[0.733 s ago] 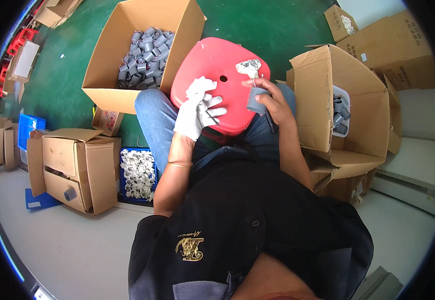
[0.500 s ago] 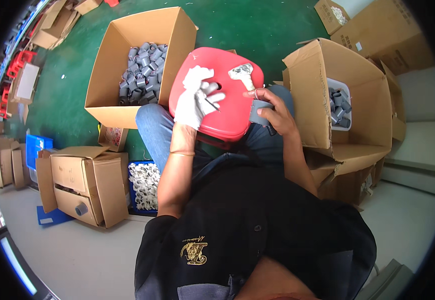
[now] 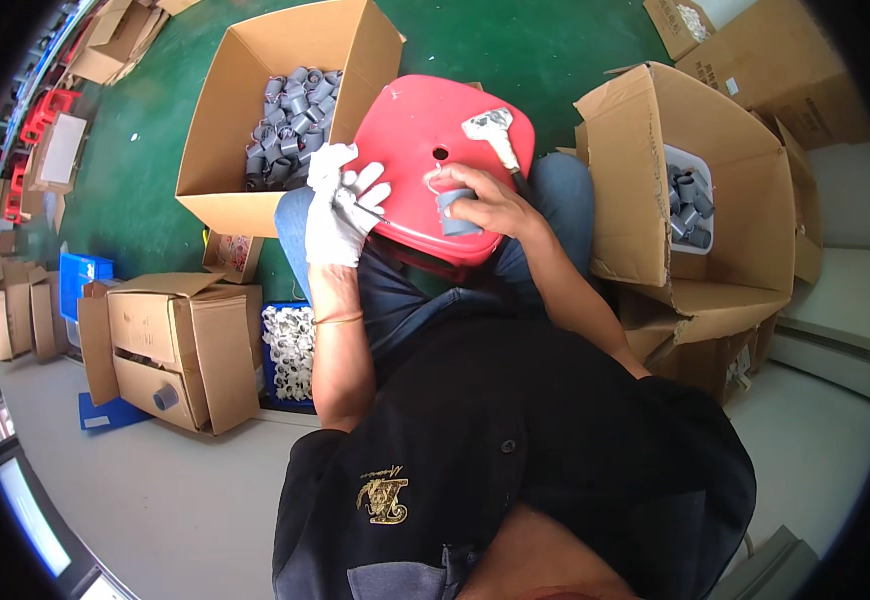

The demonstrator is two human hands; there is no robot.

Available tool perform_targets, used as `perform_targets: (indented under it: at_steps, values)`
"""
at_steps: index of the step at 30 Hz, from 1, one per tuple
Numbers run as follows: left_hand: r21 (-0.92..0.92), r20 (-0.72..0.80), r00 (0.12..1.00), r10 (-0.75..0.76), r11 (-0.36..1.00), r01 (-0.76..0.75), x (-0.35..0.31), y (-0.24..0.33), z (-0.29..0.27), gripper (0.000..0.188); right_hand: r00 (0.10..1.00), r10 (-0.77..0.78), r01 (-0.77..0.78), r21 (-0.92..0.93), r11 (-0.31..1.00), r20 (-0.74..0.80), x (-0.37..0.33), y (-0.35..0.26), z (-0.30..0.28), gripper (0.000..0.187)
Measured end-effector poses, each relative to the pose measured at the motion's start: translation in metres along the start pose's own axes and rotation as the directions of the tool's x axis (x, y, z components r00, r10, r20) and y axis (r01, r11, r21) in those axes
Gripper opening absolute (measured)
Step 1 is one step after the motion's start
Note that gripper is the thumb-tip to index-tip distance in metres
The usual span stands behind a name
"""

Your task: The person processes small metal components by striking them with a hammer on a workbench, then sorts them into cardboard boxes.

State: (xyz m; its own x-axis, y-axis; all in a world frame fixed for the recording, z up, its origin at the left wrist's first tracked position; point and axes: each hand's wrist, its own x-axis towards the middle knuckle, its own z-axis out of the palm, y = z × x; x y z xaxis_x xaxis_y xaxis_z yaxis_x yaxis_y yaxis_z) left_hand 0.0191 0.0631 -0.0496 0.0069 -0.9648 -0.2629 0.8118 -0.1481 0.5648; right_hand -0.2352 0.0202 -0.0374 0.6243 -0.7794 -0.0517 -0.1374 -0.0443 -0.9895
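Observation:
A red plastic stool [image 3: 410, 120] with a small round hole in its top stands between my knees. My right hand [image 3: 495, 205], bare, pinches a short grey pipe piece [image 3: 458, 212] over the stool's near part; a thin pale loop [image 3: 433, 180] shows by its fingertips. My left hand [image 3: 340, 215] wears a white glove and is at the stool's left edge. A thin dark rod-like tool [image 3: 370, 212] sticks out from between its partly spread fingers. On the stool's right side lies a hammer-shaped tool [image 3: 490, 127], its head wrapped in white, its handle dark.
A tall carton [image 3: 205, 135] of grey pipe pieces stands front left. To the right, another carton [image 3: 625, 180] holds a white tub [image 3: 700, 170] with similar pieces. Beside my left arm are a blue crate [image 3: 273, 385] of small white parts and a half-closed carton [image 3: 140, 325].
My right hand has moved left over the stool with the grey pipe piece, uncovering the hammer-shaped tool's handle. My left hand has shifted left toward the stool's edge. The whole view has shifted slightly.

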Motion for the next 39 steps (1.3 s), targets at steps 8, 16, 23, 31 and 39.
perform_targets:
  at_steps: [8,16,23,31,39]
  values:
    - [0.211,-0.290,0.939,0.183,0.970,-0.123,-0.011,0.008,0.038,0.030,0.979,0.013,-0.030,-0.078,0.996,-0.206,-0.003,-0.016,-0.008,0.062]
    - [0.284,-0.332,0.926,0.181,0.955,-0.085,0.002,0.006,0.023,0.030,0.988,0.097,-0.108,0.093,0.990,0.116,-0.005,-0.010,-0.006,0.072]
    - [0.391,-0.338,0.912,0.234,0.916,-0.090,-0.005,0.014,0.038,0.029,0.978,-0.055,0.050,-0.033,0.998,-0.199,0.001,0.000,-0.010,0.075]
    - [0.130,-0.154,0.986,0.071,0.990,-0.051,0.009,0.009,0.010,0.030,0.980,-0.048,0.062,0.063,0.996,-0.193,-0.011,-0.007,-0.013,0.075]
    - [-0.113,-0.057,0.996,0.068,0.991,-0.074,0.021,0.001,0.027,0.029,0.892,-0.207,0.080,-0.309,0.948,-0.402,-0.018,-0.031,-0.015,0.075]
